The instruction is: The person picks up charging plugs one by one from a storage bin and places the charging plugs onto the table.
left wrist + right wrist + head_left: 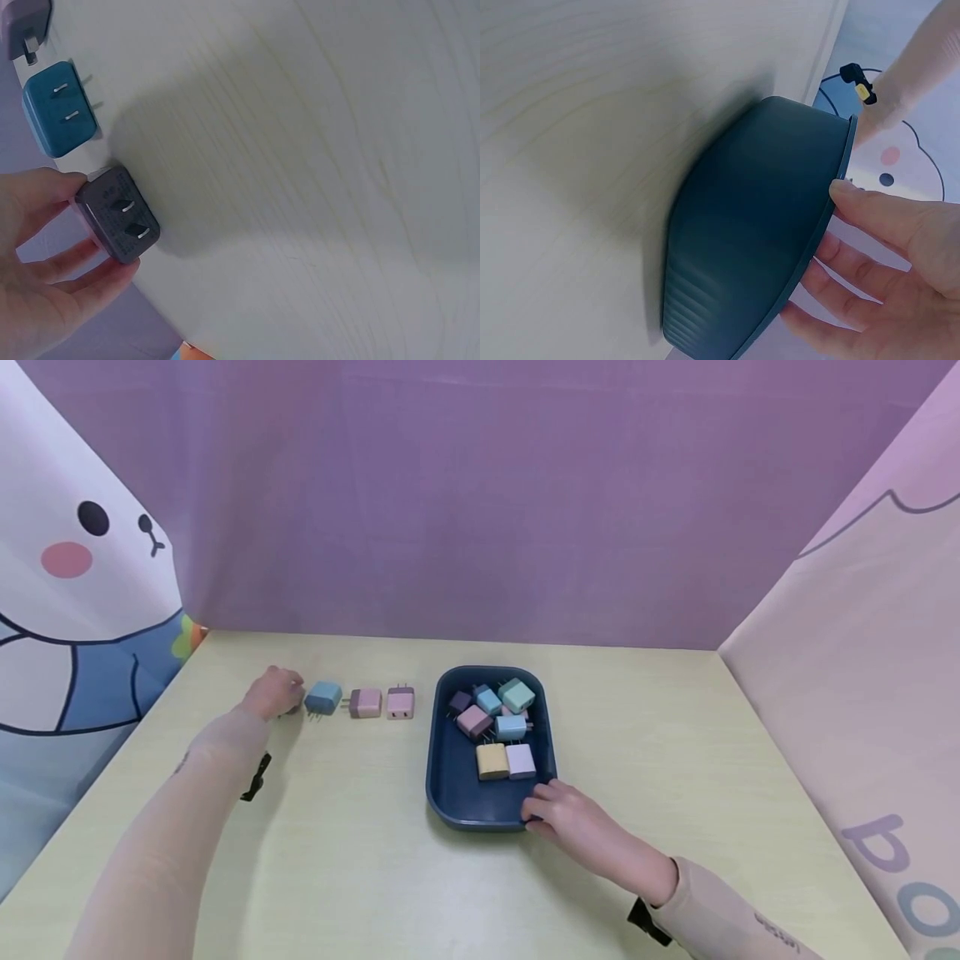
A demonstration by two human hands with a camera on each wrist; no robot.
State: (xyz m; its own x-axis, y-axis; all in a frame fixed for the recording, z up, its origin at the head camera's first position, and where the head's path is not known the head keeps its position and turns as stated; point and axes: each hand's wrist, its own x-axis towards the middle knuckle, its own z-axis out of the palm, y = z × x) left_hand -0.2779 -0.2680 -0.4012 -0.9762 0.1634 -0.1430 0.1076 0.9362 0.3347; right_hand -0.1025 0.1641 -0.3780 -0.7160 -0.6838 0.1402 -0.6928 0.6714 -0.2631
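My left hand (275, 693) is at the far left end of a row of USB wall chargers. In the left wrist view its thumb and fingers grip a charger (116, 214) by the sides, its dark prong face showing; the head view mostly hides it. Beside it sits a blue charger (323, 697), then two pink-and-purple chargers (366, 703). At the near right corner of a dark blue tray (453, 789), my right hand (576, 825) pinches the rim, thumb outside and fingers over the inner side, as the right wrist view shows.
Inside the tray lie several more chargers, among them a yellow one (492, 762), a white one (521, 761) and a green one (517, 695). A purple curtain (495, 510) hangs behind the pale wooden table (337, 860), with printed cloth (847, 710) at both sides.
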